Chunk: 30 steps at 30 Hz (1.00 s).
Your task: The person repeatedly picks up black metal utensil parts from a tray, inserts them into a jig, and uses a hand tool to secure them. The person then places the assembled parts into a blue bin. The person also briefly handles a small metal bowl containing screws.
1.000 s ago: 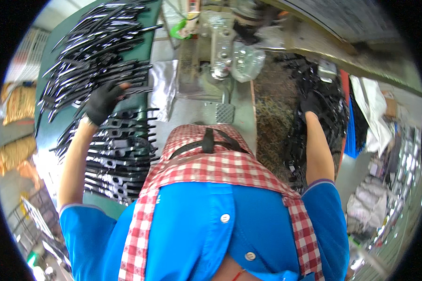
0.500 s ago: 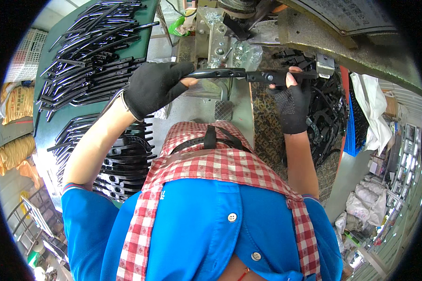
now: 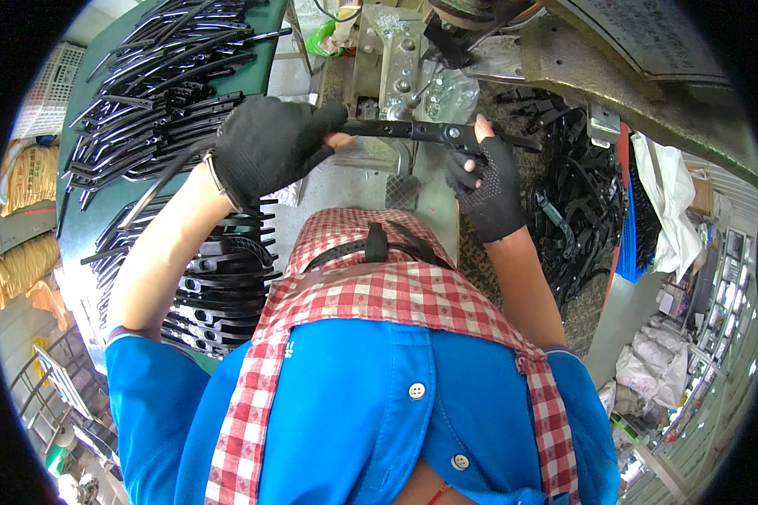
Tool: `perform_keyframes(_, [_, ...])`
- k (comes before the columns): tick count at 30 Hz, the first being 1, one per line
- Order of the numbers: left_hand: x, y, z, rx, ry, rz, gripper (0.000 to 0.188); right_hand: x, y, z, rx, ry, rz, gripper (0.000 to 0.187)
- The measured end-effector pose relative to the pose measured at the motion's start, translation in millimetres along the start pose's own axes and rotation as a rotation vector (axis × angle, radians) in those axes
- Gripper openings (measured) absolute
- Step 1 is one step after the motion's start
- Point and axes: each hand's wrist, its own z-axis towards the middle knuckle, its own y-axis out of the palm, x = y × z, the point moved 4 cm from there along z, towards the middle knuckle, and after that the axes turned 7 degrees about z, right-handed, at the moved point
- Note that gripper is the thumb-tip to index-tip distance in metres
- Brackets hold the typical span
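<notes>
Upper right of held bar (image 3: pixel 396 130), lettered panel (image 3: pixel 657 38).

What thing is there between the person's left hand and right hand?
In the head view, a slim black bar lies between them, gripped by the left hand, in line with a black piece held by the right hand.

Can't see the part of the black bar (image 3: pixel 387 129) tucked inside the left hand (image 3: pixel 271 151) at eleven o'clock. Can't see all of the machine (image 3: pixel 581 71) near two o'clock, cut by the top edge. Can't tell the tiny bits (image 3: pixel 434 106) in the clear bag (image 3: pixel 459 97) at one o'clock, or blurry things (image 3: pixel 720 311) near three.
</notes>
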Motion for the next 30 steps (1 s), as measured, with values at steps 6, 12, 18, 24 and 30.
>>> perform_keyframes(6, [-2.8,-12.6,8.0,-0.065,0.018,-0.116,0.028,-4.9,20.1,-6.9,0.038,-0.118,-0.095,0.024])
perform_keyframes(12, [-4.6,-6.7,14.8,-0.089,0.017,-0.233,0.033,-17.9,11.7,6.4,0.043,-0.206,-0.14,0.014])
perform_keyframes(18, [-14.3,-12.0,38.3,0.053,0.048,-0.165,0.032,-43.3,15.4,27.7,-0.09,-0.346,-0.195,0.017])
perform_keyframes(24, [-25.2,-10.2,51.1,-0.013,0.08,-0.279,0.034,-31.0,7.3,36.4,-0.022,-0.301,0.062,0.021])
perform_keyframes(30, [-19.4,-8.3,48.1,0.11,0.07,-0.047,0.034,-30.9,-3.4,41.7,0.039,-0.291,0.013,0.017])
